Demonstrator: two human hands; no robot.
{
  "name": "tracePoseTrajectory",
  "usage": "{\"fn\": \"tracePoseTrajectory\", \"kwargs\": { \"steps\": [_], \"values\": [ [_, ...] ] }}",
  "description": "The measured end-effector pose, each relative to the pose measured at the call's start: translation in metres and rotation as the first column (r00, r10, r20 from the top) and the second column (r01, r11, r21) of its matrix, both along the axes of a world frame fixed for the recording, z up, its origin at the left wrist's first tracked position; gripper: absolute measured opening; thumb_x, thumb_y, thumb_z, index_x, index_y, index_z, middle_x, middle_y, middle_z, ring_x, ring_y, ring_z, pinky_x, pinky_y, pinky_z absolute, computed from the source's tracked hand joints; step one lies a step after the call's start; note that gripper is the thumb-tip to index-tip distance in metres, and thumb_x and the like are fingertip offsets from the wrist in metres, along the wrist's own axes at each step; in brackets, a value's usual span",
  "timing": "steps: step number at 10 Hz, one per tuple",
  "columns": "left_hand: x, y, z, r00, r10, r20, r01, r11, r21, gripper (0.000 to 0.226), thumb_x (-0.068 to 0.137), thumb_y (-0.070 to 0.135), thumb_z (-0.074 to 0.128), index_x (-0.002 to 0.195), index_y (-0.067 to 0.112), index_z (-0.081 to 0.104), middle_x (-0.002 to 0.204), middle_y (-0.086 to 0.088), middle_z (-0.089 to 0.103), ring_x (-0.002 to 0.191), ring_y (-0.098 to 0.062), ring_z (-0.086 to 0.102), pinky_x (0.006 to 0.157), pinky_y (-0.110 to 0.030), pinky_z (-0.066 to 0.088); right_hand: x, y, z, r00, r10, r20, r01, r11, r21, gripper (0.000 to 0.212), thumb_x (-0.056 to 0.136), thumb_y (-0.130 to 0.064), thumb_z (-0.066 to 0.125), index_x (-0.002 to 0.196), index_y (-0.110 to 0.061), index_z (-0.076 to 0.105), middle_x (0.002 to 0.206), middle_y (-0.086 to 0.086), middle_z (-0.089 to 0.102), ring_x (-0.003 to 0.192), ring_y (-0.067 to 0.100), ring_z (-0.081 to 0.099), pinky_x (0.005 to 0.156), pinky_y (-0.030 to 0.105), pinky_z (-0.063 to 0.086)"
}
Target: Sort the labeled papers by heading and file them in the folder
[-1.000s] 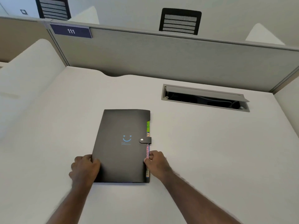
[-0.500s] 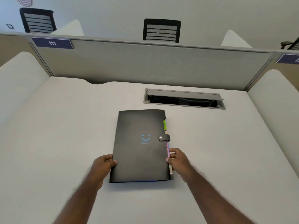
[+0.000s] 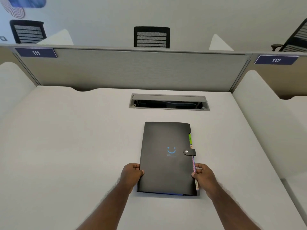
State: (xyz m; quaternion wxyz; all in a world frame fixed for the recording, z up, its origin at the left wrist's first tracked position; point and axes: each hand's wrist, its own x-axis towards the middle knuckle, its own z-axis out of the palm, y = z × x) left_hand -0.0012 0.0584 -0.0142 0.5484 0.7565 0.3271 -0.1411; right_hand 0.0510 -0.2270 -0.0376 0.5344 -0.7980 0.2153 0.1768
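I grip the closed black folder [image 3: 167, 156] lying flat on the white surface [image 3: 66, 146], my left hand [image 3: 131, 174] curled on its left edge, my right hand [image 3: 203, 175] on its tabbed right edge.

White desk [image 3: 69, 146] across the lower frame, with a grey cable hatch [image 3: 169, 102] recessed at centre, lid raised, cabling visible inside. Grey partition panel [image 3: 132, 70] along the far edge, bearing dark blue number plates: "111" [image 3: 36, 52] at upper left, "112" [image 3: 276, 60] at upper right; white curved side dividers [image 3: 13, 80] at both edges. Beyond the partition, black mesh-backed chairs at top left [image 3: 27, 31], top centre [image 3: 151, 37] and far right [image 3: 297, 39]; blue wall graphic [image 3: 18, 5] in the top left corner.
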Motion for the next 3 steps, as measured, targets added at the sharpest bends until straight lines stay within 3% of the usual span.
{"fn": "tracePoseTrajectory", "kwargs": {
  "steps": [1,2,3],
  "values": [
    [-0.002,-0.008,-0.001,1.0,-0.016,-0.018,0.017,0.997,0.081,0.02,0.08,0.005,0.069,0.076,0.023,0.074,0.09,0.0,0.079,0.091,-0.021,0.073,0.093,-0.038,0.057,0.0,-0.004,-0.002,1.0,0.031,0.0,-0.031,0.999,-0.033,0.03,0.079,0.004,0.061,0.098,-0.018,0.065,0.089,0.001,0.073,0.089,0.026,0.07,0.09,0.046,0.053],
    [0.0,-0.013,0.005,0.999,-0.042,-0.018,0.045,0.964,0.262,0.028,0.083,0.011,0.069,0.11,0.017,0.07,0.12,-0.01,0.068,0.113,-0.029,0.064,0.099,-0.033,0.05,0.004,-0.006,0.007,0.996,0.089,-0.004,-0.089,0.98,-0.18,0.034,0.082,-0.009,0.058,0.115,-0.016,0.063,0.103,0.001,0.069,0.098,0.023,0.064,0.085,0.029,0.046],
    [0.003,-0.012,0.014,0.999,-0.007,0.041,-0.006,0.946,0.325,0.048,0.086,0.016,0.067,0.133,0.015,0.059,0.131,-0.01,0.057,0.119,-0.029,0.06,0.105,-0.038,0.047,0.006,-0.007,0.023,0.987,0.147,0.065,-0.119,0.939,-0.322,0.04,0.085,-0.015,0.058,0.125,-0.018,0.057,0.118,0.006,0.062,0.108,0.026,0.059,0.086,0.029,0.04]
  ]
}}
